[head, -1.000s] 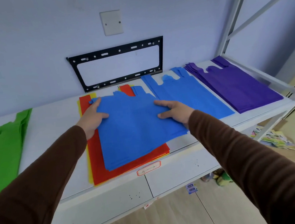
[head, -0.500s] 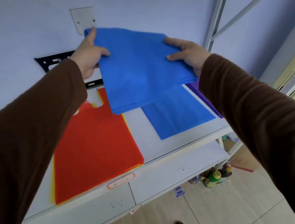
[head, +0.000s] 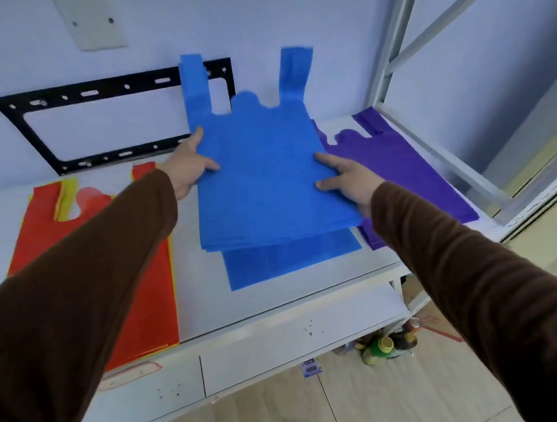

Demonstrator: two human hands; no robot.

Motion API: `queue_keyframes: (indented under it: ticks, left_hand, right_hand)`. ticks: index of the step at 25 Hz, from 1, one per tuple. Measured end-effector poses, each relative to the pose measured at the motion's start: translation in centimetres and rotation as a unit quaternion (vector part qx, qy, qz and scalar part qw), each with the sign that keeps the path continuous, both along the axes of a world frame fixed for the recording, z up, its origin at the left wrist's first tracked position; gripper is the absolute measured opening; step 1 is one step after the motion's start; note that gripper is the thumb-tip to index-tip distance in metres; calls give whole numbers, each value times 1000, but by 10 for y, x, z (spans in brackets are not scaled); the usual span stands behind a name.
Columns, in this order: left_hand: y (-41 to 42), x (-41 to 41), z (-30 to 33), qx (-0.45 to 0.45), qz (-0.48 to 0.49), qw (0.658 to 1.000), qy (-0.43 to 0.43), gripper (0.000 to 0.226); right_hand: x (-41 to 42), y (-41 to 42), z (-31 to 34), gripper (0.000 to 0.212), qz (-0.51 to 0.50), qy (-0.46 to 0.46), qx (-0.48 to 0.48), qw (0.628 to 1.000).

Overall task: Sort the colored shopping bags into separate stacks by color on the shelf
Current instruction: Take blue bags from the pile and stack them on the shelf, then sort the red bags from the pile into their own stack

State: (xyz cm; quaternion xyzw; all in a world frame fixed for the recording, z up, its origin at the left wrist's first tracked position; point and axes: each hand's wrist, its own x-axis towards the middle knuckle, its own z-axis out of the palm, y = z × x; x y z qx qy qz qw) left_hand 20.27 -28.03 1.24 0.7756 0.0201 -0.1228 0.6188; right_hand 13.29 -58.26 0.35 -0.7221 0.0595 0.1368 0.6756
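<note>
Two hands, left hand (head: 189, 171) and right hand (head: 348, 181), are clamped on opposite side edges of the blue bag bundle (head: 264, 178), held handles-away directly above the blue stack (head: 291, 260), slightly nearer.

Both brown-sleeved arms reach forward; the left hand (head: 189, 171) pinches one side edge, thumb on top, and the right hand (head: 348, 179) grips the opposite edge.

No lettering is legible (the shelf tag (head: 130, 375) blurs).
</note>
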Motion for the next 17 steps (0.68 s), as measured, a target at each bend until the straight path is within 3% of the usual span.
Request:
queue_keyframes:
  ticks: [4,7,13,15,17]
  left_hand:
    - [-10,-14,-67,81,31,995,49,86]
    - [-12,-11,-73,98,40,994,38,85]
    - [-12,-1,-73,218,3,976,11,95]
    - [-8,-3,-71,265,-10,964,-10,99]
    - [1,-12,-61,321,-16,946,-34,96]
  right_hand:
    - [0,-3,-52,68,10,49,-129,990]
    - [3,-4,-57,65,15,30,-205,978]
    - [7,-4,-60,64,28,-11,-301,953]
    - [5,-1,-56,62,44,-22,-380,924]
    - [1,6,-47,59,58,-70,-507,857]
